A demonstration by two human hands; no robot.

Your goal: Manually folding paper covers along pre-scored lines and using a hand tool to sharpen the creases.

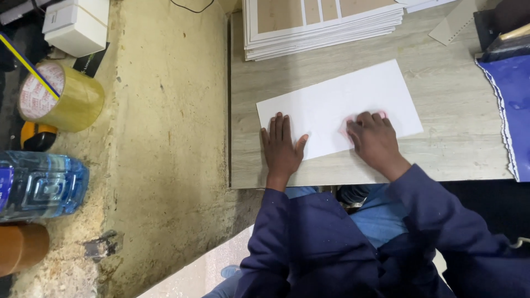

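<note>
On bench (441, 160), both hands flat on a white sheet (353, 96).
Left hand (281, 146) lies open, fingers spread, pressing the sheet's near-left corner; right hand (374, 138) presses palm-down, fingers together, on its near edge (a pinkish patch shows by the fingertips, unclear what). Neither grips anything. Sheet looks thin, light and floppy, likely to slide on the smooth wood-grain top and crease easily; best lifted by an edge or corner. Stack of boards (320, 27) lies beyond, blue sheet (513, 105) at right.
</note>
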